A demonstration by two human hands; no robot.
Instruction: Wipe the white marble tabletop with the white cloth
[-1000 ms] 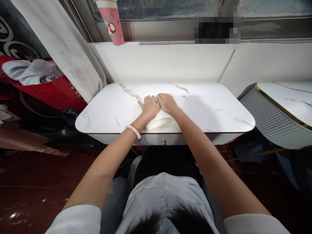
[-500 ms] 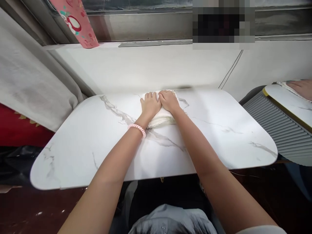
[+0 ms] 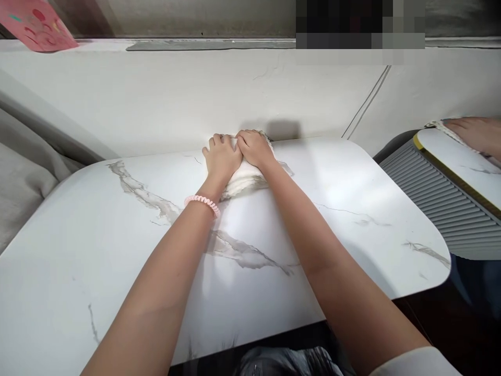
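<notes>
Head view: both hands on a white cloth (image 3: pixel 246 177), near the back edge of a white table (image 3: pixel 129 282) with grey marble veins. The cloth lies bunched or folded under the hands, its near edge showing between the wrists, frilly edge at the upper right too; exact folds hidden by the hands. Left hand (image 3: pixel 222 156): palm down, open, fingers spread and pointing at the wall (image 3: pixel 156 94), pressing on the cloth's left part. Right hand (image 3: pixel 256 149): palm down on the cloth's right part, fingers close together and slightly bent; can't tell if it pinches any fabric. Hands side by side, touching or nearly so at the thumbs. Pink coil bracelet (image 3: pixel 202 201) on left wrist. White sleeve (image 3: pixel 415 363) on right arm, bottom edge of view. Pink cup (image 3: pixel 39 28), cut off, on the ledge upper left. Grey curtain (image 3: pixel 23 177) at left. At right, second table (image 3: pixel 475 156) with ribbed side; another person's hand (image 3: pixel 475 133) on it, partly cut off. Pixelated block, top right, content unreadable.
</notes>
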